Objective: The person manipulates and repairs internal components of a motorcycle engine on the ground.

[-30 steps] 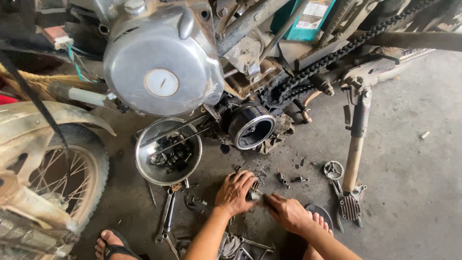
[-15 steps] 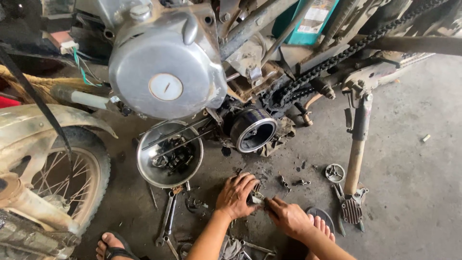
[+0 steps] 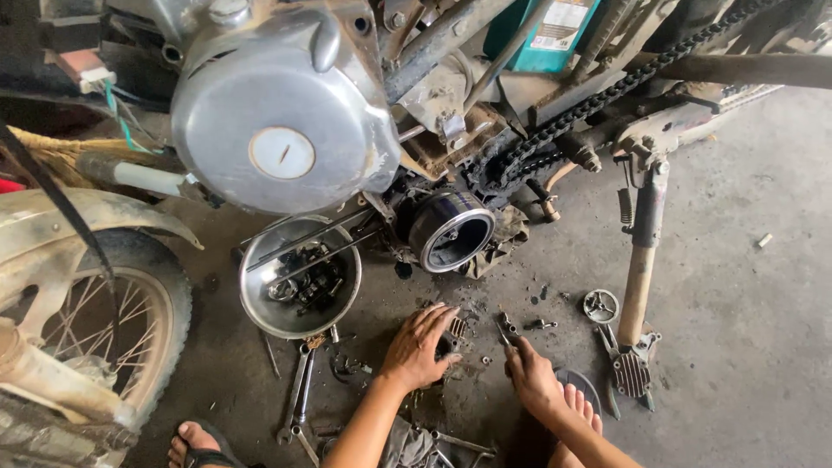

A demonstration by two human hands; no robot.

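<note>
My left hand now rests spread on the finned engine part, while my right hand's fingers have drawn back, pinching small pliers.

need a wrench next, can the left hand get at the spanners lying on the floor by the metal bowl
Probably yes: the spanners lie on open floor just beside the left hand, nothing over them, though that hand rests on a small dark part.

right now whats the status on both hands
Left hand spread flat over a dark metal part on the floor. Right hand grips a small tool. Wrenches lie left, clear.
</note>
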